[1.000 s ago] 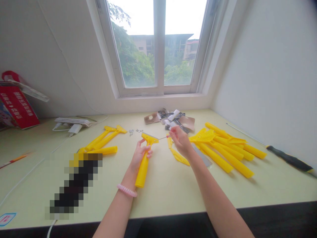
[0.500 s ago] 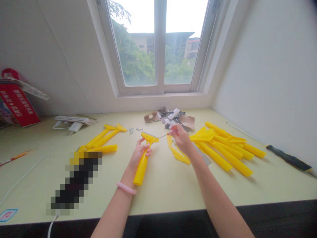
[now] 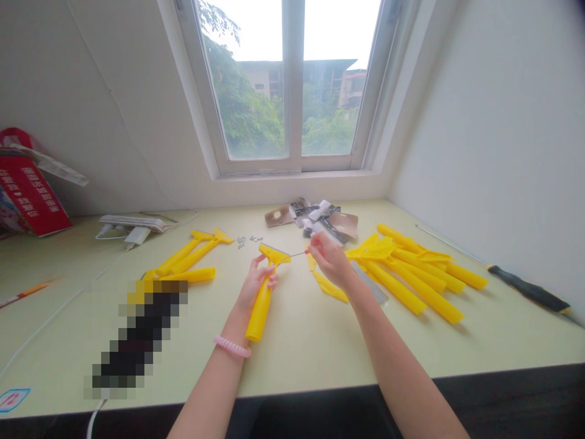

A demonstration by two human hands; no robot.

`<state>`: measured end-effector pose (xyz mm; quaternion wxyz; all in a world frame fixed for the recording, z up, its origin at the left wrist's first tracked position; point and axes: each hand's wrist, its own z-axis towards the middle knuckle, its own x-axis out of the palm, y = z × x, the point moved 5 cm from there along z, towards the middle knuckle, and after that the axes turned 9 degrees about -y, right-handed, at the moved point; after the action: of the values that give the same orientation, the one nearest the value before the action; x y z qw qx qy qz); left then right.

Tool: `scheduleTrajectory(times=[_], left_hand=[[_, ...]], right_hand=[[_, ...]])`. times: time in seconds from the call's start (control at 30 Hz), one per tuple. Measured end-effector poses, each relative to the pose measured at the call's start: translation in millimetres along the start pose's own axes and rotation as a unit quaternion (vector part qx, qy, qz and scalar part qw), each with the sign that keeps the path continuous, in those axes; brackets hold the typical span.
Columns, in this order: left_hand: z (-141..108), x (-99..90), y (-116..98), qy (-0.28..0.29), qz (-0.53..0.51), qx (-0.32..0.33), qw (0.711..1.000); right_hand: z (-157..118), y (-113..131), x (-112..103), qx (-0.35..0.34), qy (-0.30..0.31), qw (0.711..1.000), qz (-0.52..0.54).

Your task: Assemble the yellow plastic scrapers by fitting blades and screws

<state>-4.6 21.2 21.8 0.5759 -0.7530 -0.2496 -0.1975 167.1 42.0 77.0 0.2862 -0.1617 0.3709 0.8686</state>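
Observation:
My left hand (image 3: 254, 288) is closed around the neck of a yellow scraper (image 3: 259, 314), its head pointing away from me and its handle towards me. Between the fingers of my right hand (image 3: 329, 259) is a thin screwdriver (image 3: 298, 253); its red handle is mostly hidden. The shaft reaches left to the right side of the scraper's head, where a screw is too small to make out. Loose yellow scraper parts (image 3: 331, 288) and a flat grey blade (image 3: 369, 283) lie beside my right wrist.
Several yellow scraper handles (image 3: 411, 286) are heaped on the right, near a long black-handled screwdriver (image 3: 528, 288). More yellow scrapers (image 3: 194, 253) lie left, with small screws (image 3: 242, 241) behind. Crumpled packaging (image 3: 322, 216) rests below the window. A power strip (image 3: 132, 225) stands back left.
My right hand has turned a little, its fingers curled further around the screwdriver's handle. The scraper stays in my left hand, and the view has shifted slightly.

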Motion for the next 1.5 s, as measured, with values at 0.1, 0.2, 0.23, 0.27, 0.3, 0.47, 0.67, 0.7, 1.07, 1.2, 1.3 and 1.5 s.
scheduleTrajectory(times=[0.1, 0.2, 0.23, 0.27, 0.3, 0.47, 0.67, 0.7, 1.07, 1.2, 1.3, 1.5], left_hand=[[0.5, 0.3, 0.3, 0.003, 0.007, 0.005, 1.000], [2.2, -0.6, 1.3, 0.004, 0.018, 0.010, 1.000], [2.9, -1.2, 1.5, 0.004, 0.021, 0.011, 1.000], [3.4, -1.8, 1.5, 0.003, 0.022, 0.012, 1.000], [3.6, -2.3, 1.3, 0.001, 0.021, 0.013, 1.000], [0.0, -0.8, -0.5, 0.003, 0.013, 0.006, 1.000], [-0.9, 2.0, 1.7, 0.013, 0.038, 0.009, 0.999], [0.1, 1.9, 2.2, 0.016, 0.039, 0.011, 0.999], [5.8, -2.2, 2.4, 0.020, 0.025, 0.012, 0.999], [5.5, -2.2, 2.9, 0.023, 0.045, 0.017, 0.999], [5.9, -2.6, 3.0, 0.020, 0.054, 0.020, 0.998], [4.1, -1.7, 2.1, 0.009, 0.065, 0.023, 0.998]], right_hand=[[0.1, -1.2, -1.9, 0.013, -0.024, 0.999, -0.021], [-0.9, -4.8, -0.8, 0.041, -0.018, 0.998, -0.042], [-1.3, -5.4, 0.0, 0.044, -0.010, 0.998, -0.042], [-1.5, -5.7, 0.8, 0.043, -0.004, 0.998, -0.037], [-1.7, -5.7, 1.5, 0.039, 0.003, 0.999, -0.028], [-1.0, -2.3, 0.8, 0.008, 0.005, 1.000, -0.009], [-1.3, 3.6, -1.7, 0.020, -0.025, 0.998, -0.045], [-1.5, 3.9, -1.9, 0.023, -0.028, 0.998, -0.046], [-0.2, 1.5, -3.8, -0.003, 0.000, 1.000, 0.009], [-0.4, 1.3, -5.2, 0.022, -0.013, 0.999, 0.024], [-0.8, 1.3, -5.5, 0.034, -0.027, 0.999, 0.016], [-1.9, 3.9, -2.9, 0.027, -0.001, 1.000, -0.012]])
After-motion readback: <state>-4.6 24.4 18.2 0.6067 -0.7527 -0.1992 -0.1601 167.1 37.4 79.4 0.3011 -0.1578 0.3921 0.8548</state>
